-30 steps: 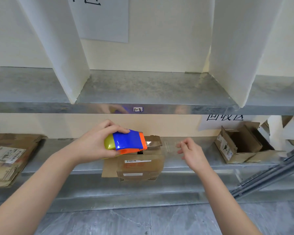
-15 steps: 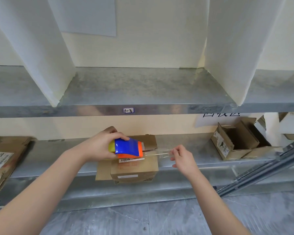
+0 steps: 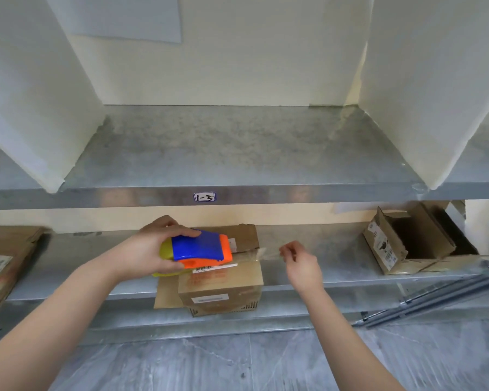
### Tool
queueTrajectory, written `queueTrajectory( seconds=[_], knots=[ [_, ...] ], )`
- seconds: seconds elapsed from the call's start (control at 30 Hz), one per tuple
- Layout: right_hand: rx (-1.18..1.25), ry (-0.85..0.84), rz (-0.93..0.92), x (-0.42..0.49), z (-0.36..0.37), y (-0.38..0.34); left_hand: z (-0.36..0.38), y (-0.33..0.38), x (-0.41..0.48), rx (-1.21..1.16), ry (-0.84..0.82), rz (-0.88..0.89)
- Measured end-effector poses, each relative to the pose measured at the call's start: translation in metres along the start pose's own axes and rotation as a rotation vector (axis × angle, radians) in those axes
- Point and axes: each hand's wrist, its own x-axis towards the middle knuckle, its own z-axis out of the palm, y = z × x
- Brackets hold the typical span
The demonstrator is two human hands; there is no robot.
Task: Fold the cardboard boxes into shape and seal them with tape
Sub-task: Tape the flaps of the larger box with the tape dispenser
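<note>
**Taping up the little box, mid-pull**

Nearest us is the grey floor (image 3: 209, 359); both our forearms reach over it to the cardboard box (image 3: 223, 286), which sits at the front edge of the lower shelf (image 3: 336, 249) and overhangs it a bit.

Our left hand (image 3: 156, 249) has its fingers wrapped round the blue-and-orange tape dispenser (image 3: 201, 246), held right over the box's left top, so that part of the lid is hidden. A clear strip of tape (image 3: 263, 253) runs from it past the box's right edge to our right hand (image 3: 302, 263), thumb and fingertips pinched together on the loose end.

Behind the dispenser, one box flap (image 3: 246, 235) sticks up. Well left of the box lies flattened cardboard (image 3: 0, 263); well right, an open carton (image 3: 401, 244) tipped on its side, with metal rails (image 3: 435, 294) leaning in front.

Above the box is the upper shelf (image 3: 223, 153), tagged "1-3" (image 3: 204, 196), between two white dividers (image 3: 37, 108).
</note>
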Motion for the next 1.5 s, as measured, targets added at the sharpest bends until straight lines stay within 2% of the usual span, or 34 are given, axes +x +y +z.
queueTrajectory(
  seconds=[0.2,0.4,0.6,0.8,1.03,1.13,1.23,1.3,1.37,1.5],
  knots=[
    [0.042,0.195,-0.185,-0.013,-0.010,-0.007,0.002,-0.007,-0.007,-0.040,0.051,-0.001],
    [0.048,0.002,-0.001,0.007,-0.004,0.001,0.000,-0.008,-0.004,-0.066,0.052,-0.017],
    [0.012,-0.062,0.020,0.020,0.025,0.007,-0.001,-0.006,0.001,-0.063,0.037,-0.043],
    [-0.002,0.012,-0.040,0.013,0.061,0.009,0.003,0.001,0.001,-0.011,0.047,-0.040],
    [0.297,0.071,0.068,-0.009,0.062,0.022,0.005,0.002,-0.002,0.019,0.050,-0.029],
    [0.268,0.027,0.033,-0.009,0.052,0.021,0.005,0.005,-0.001,0.038,0.051,-0.016],
    [0.060,0.032,-0.136,-0.014,0.052,0.020,0.004,0.006,0.001,0.031,0.044,-0.024],
    [0.001,0.021,-0.254,-0.019,0.056,0.021,0.004,0.005,0.001,0.021,0.043,-0.027],
    [-0.039,-0.011,-0.296,-0.022,0.059,0.021,0.005,0.004,0.000,0.016,0.043,-0.031],
    [-0.048,-0.251,-0.261,-0.027,0.055,0.017,0.005,0.003,0.002,0.027,0.038,-0.035]
  ],
)
